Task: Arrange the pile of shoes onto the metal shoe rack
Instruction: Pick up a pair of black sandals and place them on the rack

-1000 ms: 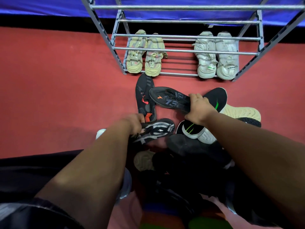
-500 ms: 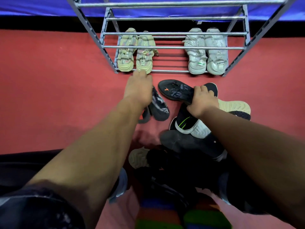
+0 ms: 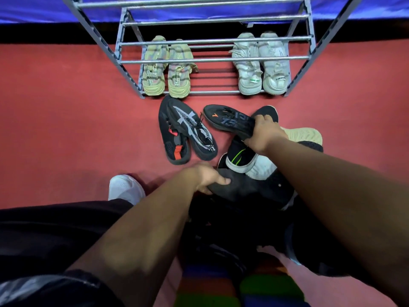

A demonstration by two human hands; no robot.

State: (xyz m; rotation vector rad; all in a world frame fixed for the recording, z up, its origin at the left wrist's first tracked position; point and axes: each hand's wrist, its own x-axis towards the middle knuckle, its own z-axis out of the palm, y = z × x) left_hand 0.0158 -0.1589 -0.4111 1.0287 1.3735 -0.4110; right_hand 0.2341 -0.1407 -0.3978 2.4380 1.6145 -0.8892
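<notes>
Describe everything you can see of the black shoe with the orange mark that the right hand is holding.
The black shoe is a low trainer with a seemingly knit upper, an orange mark near the toe, grey lettering on its side and dark laces. The right hand grips its heel end, holding it tilted, toe pointing left, in front of the metal shoe rack. Whether its toe touches the red floor is unclear.

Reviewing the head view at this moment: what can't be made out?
Head view only.
Rack: upper tiers cut off by the top edge.
Pile: lower shoes lost in shadow under both arms; count unclear.
Left hand: fingers hidden under the dark shoe.
Right hand covers its black shoe at the heel.
</notes>
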